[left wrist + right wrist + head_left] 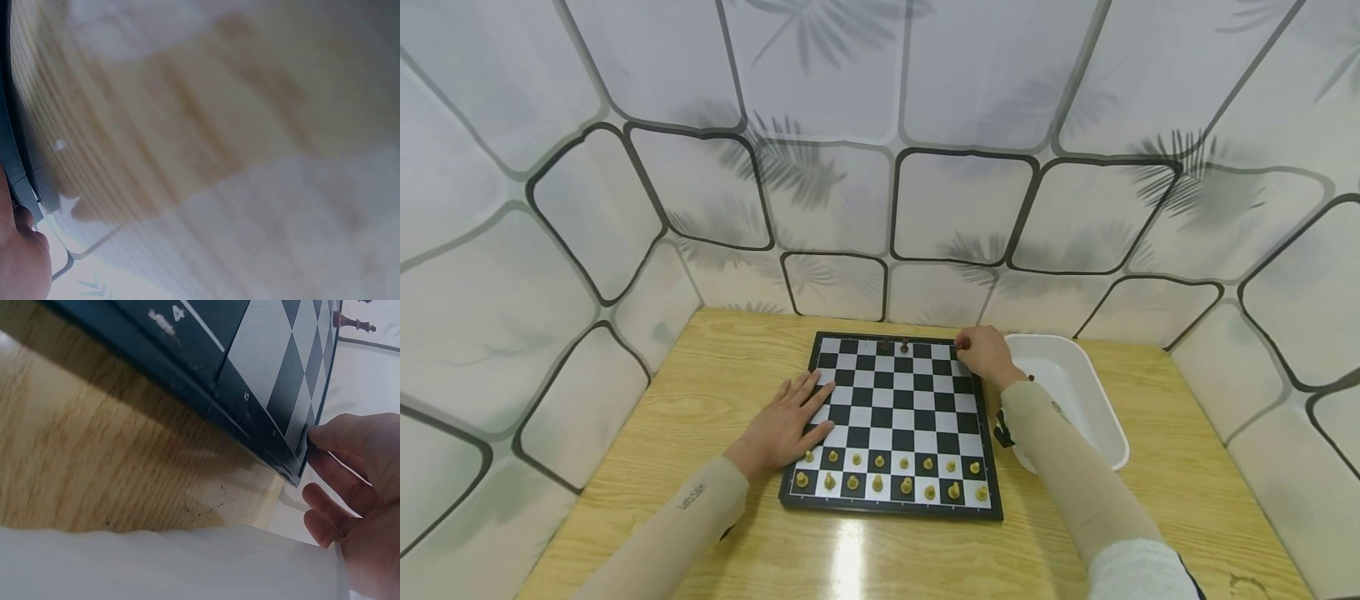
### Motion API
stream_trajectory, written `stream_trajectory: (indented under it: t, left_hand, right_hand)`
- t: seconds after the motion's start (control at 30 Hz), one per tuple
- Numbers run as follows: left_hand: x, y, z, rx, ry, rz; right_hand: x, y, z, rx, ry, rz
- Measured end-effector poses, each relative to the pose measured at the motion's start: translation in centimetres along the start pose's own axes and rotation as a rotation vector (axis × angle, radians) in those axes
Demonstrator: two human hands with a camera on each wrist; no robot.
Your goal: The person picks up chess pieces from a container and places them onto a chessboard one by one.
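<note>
A black-and-white chessboard lies on the wooden table. My left hand rests with spread fingers on its left edge; a little of this hand shows at the left of the left wrist view. At the board's far right corner, my right hand pinches a small dark chess piece between thumb and index finger, mostly hidden by the fingertips. Two dark chess pieces stand at the middle of the far row, one a brown king. Yellow chess pieces fill the two near rows.
A white plastic tray stands to the right of the board, partly under my right forearm. A patterned wall covering rises behind the wooden table and at both sides.
</note>
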State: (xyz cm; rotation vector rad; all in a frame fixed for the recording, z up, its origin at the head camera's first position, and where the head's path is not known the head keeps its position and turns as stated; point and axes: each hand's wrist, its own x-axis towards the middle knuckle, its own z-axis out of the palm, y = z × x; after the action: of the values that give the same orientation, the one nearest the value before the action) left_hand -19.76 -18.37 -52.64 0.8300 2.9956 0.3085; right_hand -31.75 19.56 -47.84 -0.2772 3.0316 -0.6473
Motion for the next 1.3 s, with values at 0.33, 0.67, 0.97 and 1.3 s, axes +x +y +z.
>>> stream_trajectory:
  t: [0.33,0.67,0.97,1.3]
  left_hand:
    - [0.0,0.1,-0.1,0.004,-0.006,-0.001]
    - [0.0,0.0,0.1,0.003,-0.005,-0.007]
    - [0.0,0.1,0.2,0.005,-0.007,-0.004]
    - [0.0,-0.2,0.5,0.001,0.013,-0.002]
  right_hand:
    - [0.1,0.2,0.1,-0.007,0.003,-0.004]
    - [0.0,0.1,0.1,-0.011,0.003,-0.022]
    - [-0.1,0.3,-0.4,0.023,-0.009,-0.042]
    - [-0.7,0.7,-4.3,0.123,-0.014,-0.065]
